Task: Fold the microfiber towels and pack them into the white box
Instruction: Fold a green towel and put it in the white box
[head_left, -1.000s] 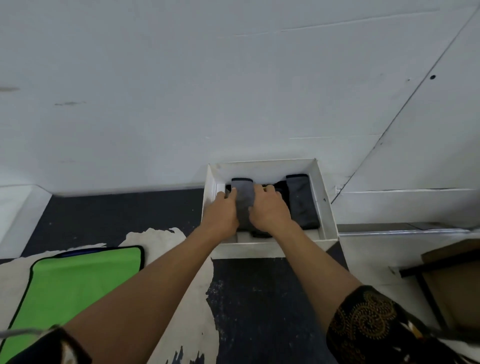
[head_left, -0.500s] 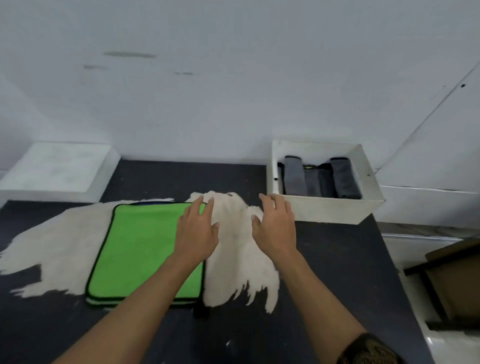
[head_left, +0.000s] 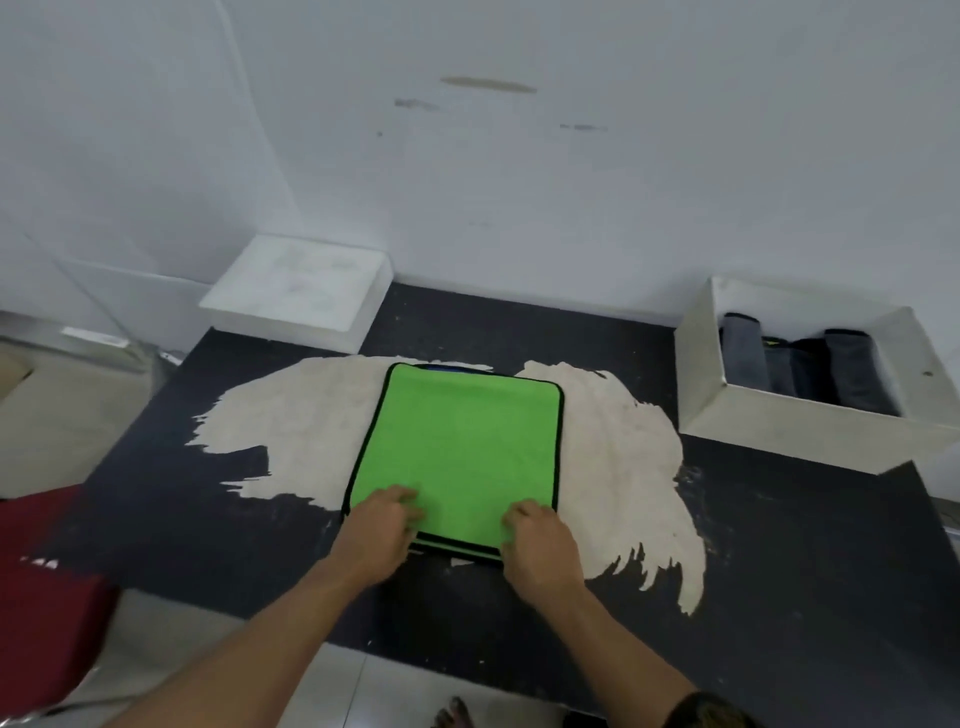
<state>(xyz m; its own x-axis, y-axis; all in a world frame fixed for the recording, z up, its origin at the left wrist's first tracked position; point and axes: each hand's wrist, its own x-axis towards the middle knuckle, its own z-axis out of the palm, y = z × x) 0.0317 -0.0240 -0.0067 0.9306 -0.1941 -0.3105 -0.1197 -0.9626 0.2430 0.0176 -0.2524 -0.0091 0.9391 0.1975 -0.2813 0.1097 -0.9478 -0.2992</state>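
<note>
The green towel lies flat by the desk's near edge, with the left hand and right hand each pinching a near corner. Folding seems in hand. Next, that edge should travel evenly to the far edge. The white box sits at the far right corner.

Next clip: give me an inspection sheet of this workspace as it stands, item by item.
Surface: black table, top layer worn away in a large pale patch.
Job's things: green towel flat at centre, more layers under it; white box at right, holding folded grey towels.
Clutter: white block at back left.
Hands: left hand and right hand grip the green towel's near corners.
Cables: nothing seen.
Surroundings: white wall behind; red object at left; a bare foot below.
</note>
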